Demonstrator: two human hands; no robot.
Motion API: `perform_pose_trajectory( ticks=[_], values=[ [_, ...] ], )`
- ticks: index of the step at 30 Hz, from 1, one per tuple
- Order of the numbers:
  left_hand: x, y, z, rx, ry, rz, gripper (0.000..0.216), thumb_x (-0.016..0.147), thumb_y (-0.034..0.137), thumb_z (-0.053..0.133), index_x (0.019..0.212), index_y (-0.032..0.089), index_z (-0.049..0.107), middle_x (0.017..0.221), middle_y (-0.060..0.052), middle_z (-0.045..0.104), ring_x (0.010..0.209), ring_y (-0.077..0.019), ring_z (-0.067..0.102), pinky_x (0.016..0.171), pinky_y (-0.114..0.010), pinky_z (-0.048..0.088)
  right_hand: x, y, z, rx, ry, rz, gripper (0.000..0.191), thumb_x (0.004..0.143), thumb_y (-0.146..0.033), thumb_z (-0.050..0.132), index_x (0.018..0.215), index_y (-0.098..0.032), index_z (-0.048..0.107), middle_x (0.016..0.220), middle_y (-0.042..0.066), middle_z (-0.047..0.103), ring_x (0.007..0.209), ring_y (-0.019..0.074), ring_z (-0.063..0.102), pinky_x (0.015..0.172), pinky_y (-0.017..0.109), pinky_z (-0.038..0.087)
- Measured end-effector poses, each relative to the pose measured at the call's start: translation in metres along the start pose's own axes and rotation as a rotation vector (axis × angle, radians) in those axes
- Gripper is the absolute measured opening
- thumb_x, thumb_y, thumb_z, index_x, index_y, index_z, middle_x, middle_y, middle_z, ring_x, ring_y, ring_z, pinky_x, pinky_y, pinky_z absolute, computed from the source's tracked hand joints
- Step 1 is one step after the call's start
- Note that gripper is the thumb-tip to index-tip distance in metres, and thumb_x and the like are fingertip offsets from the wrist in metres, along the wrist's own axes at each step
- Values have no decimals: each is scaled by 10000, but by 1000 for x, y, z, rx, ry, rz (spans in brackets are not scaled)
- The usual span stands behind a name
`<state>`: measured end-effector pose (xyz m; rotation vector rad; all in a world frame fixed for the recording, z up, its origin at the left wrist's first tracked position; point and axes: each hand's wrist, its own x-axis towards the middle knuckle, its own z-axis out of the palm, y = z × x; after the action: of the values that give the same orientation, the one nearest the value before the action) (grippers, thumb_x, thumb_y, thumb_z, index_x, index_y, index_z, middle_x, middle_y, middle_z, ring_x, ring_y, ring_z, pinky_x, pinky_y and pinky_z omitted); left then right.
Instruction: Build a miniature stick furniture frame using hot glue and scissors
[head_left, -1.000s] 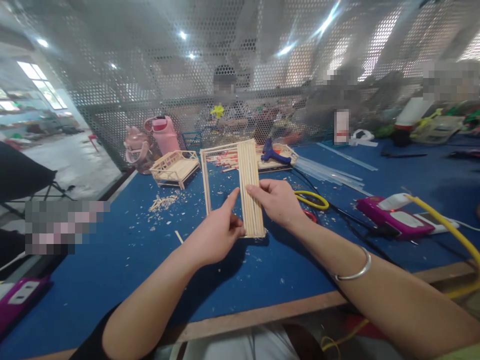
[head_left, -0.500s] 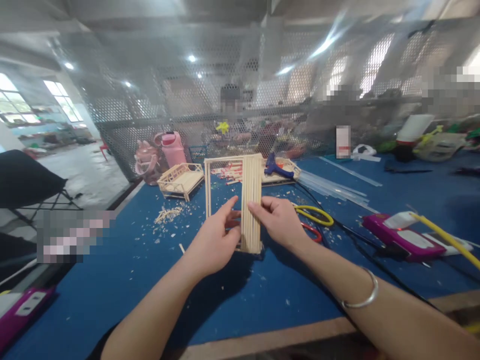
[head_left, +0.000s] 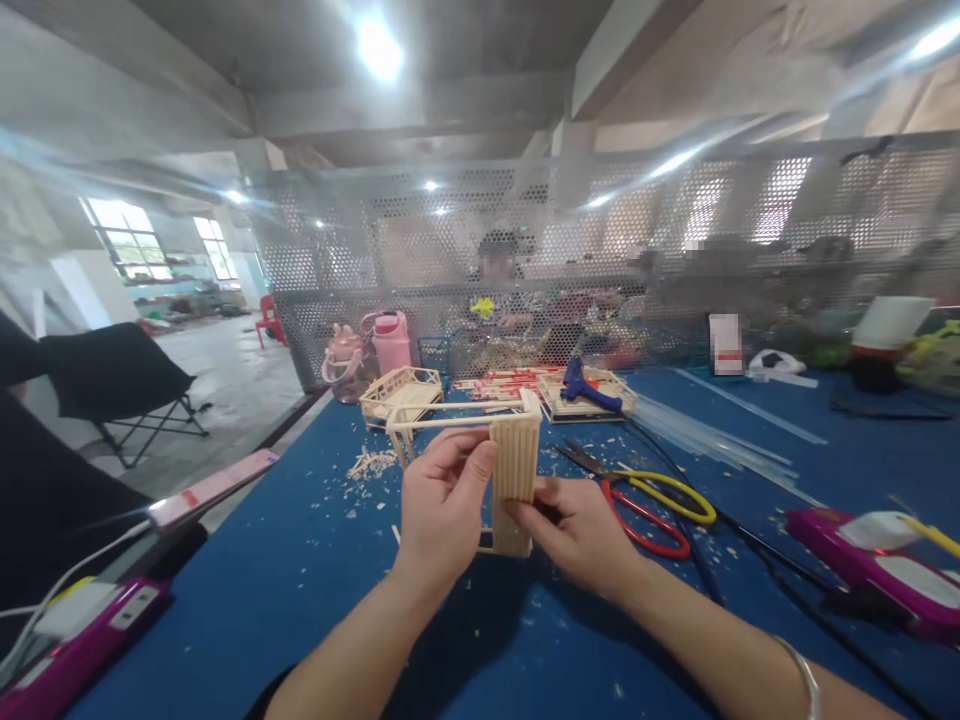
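A small frame of pale wooden sticks stands upright over the blue table, with a panel of side-by-side sticks (head_left: 515,460) along its right side. My left hand (head_left: 446,500) is closed, thumb and fingers together at the panel's left edge near the top. My right hand (head_left: 589,530) pinches the panel's lower right edge, thumb in front; its other fingertips are partly hidden. Scissors (head_left: 652,510) with one red and one yellow handle lie beside my right hand, blades pointing toward the frame.
Behind are two small stick-built pieces, one at left (head_left: 401,395) and one bearing a blue glue gun (head_left: 589,388). Red-tipped sticks (head_left: 510,385) lie between them. Clear glue sticks (head_left: 705,435), black cables, purple power strips (head_left: 874,570), pink bottles (head_left: 391,345) and a mesh screen surround the work.
The frame has turned and tilted, so its top and depth now show. My left fingers have closed at the panel's edge; my right hand has slid lower. The camera view has tipped up.
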<state>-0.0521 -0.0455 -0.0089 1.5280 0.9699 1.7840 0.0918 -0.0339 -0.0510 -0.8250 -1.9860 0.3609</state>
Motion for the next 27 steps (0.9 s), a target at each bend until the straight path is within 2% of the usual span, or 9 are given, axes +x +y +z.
perform_pose_trajectory(
  ticks=[7,16,25,27],
  values=[
    [-1,3,1,-26,-27,22,104,758,259,629,724,170,669,821,-40,654,768,-154,621,704,-255,513,-2,-1,0,-79,-19,-43,303,884,-290,433,707,-177,651,674,57,697,593,147,628,553,234,424],
    [0,-1,2,-49,-28,3,113,764,263,627,754,170,691,833,-38,662,800,-155,624,745,-261,507,-2,-1,1,-94,-2,-73,339,884,-275,437,606,-175,603,600,44,651,535,121,593,512,216,382],
    [2,-1,-1,52,-108,40,156,805,271,583,761,184,705,830,-37,685,826,-169,626,770,-278,504,-1,-1,1,-53,-16,-31,359,868,-294,433,538,-186,524,560,36,597,510,115,529,504,236,358],
    [2,-3,-1,65,-103,22,162,801,279,584,795,177,710,861,-48,698,848,-179,635,784,-291,507,1,-2,1,-1,-1,27,368,844,-330,466,505,-190,487,521,17,551,485,109,483,490,240,340]
  ],
)
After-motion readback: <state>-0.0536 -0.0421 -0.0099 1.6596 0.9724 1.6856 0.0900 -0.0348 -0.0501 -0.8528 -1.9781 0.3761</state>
